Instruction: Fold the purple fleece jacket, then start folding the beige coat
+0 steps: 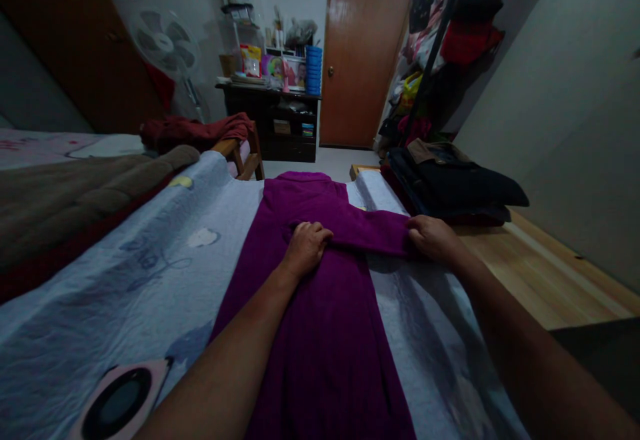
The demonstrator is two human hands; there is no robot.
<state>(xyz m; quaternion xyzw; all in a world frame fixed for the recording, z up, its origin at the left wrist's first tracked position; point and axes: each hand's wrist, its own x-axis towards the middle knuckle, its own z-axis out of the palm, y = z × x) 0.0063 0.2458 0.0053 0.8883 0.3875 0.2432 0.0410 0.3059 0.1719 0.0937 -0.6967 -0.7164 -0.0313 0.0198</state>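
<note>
A long purple garment (325,347) with a collar at its far end lies spread lengthwise on the patterned bed sheet (210,273). One sleeve extends to the right across the sheet. My left hand (306,248) is closed on the purple cloth near the middle of the upper part, its fingers curled over a fold. At the sleeve's outer end my right hand (431,237) pinches the fabric, and the sleeve between both hands looks fairly straight. The other sleeve cannot be made out clearly.
Folded dark clothes (450,177) are stacked on a wooden surface (540,260) to the right. A brown blanket (90,190) lies at left. Near the front left sits a pink device with a round black face (117,403). Beyond stand a fan (165,43) and a dark desk (295,127).
</note>
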